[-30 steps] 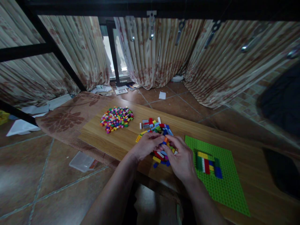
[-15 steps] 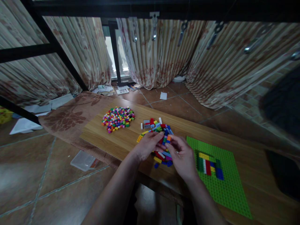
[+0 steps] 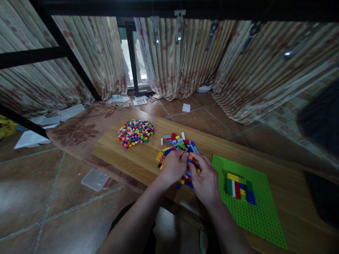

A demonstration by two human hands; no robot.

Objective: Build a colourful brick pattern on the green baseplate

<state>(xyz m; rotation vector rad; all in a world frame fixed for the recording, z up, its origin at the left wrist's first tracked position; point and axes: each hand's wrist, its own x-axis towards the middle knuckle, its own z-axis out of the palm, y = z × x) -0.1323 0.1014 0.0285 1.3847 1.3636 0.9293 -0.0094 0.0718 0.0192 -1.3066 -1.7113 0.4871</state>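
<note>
On the desk [image 3: 137, 158], left hand [image 3: 173, 166] and right hand [image 3: 206, 179] are pinching bricks [image 3: 181, 143], grip closed; seemingly light, stiff, best held by the sides.

Small multicolour brick heap [image 3: 135, 133] at board's far left. Floral cloth [image 3: 79, 130] beyond the edge, clear plastic box [image 3: 94, 179] on tiles, striped curtains [image 3: 182, 60] behind.

The left hand [image 3: 173, 168] and right hand [image 3: 206, 180] hide part of the brick pile [image 3: 180, 143] and what their fingers [image 3: 199, 161] grip.

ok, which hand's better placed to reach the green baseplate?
Right, probably. The right hand sits beside the green baseplate; the left hand is farther off, over the brick pile.
</note>
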